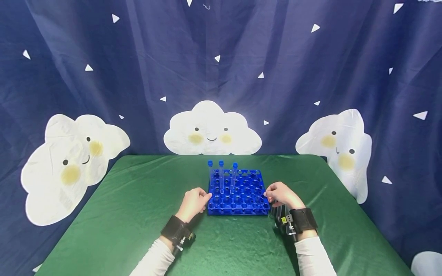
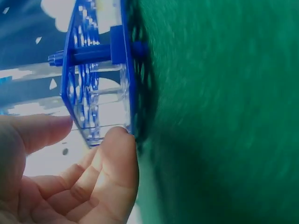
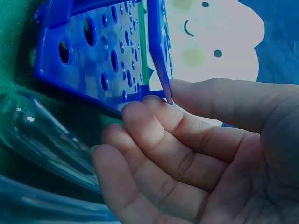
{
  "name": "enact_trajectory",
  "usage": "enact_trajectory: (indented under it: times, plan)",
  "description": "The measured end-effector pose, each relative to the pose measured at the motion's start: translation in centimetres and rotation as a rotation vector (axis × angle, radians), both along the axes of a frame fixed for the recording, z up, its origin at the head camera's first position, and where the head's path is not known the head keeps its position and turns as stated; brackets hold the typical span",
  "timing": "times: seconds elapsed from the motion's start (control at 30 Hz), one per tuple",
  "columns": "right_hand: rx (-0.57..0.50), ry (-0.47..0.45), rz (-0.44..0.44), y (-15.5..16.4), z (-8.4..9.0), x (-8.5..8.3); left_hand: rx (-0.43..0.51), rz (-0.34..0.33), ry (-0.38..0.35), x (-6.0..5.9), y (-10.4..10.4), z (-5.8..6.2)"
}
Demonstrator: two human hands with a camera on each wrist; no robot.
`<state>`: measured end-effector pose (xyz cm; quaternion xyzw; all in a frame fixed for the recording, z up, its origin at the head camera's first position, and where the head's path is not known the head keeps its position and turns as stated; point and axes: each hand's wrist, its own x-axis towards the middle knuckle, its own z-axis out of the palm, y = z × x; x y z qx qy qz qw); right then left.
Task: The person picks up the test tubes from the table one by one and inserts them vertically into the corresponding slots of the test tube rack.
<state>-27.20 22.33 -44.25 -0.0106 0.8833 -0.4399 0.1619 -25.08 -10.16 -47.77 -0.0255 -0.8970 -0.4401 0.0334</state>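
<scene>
A staged recording set, not a real lab. A navy curtain (image 1: 138, 69) printed with smiling clouds (image 1: 212, 130) hangs beyond the fingers, behind a green-clothed table (image 1: 138, 199).

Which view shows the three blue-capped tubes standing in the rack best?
The head view: all three tubes stand upright in the blue rack. The left wrist view shows them only blurred through the rack's side; the right wrist view shows none standing.
</scene>
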Motion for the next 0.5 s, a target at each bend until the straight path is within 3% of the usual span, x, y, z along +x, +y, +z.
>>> enact_trajectory:
  times: [0.1,0.2,0.5]
  plan:
    - [-0.009,0.003,-0.004,0.0,-0.1,-0.1,0.26,-0.029,-0.193,-0.4,-0.3,-0.6]
    - [-0.011,0.006,-0.003,0.1,-0.2,-0.2,0.455,-0.055,-0.298,-0.9,-0.7,-1.4]
    - [0.001,0.006,0.0,0.1,-0.3,-0.3,0.711,-0.199,-0.405,-2.1,-2.0,-3.7]
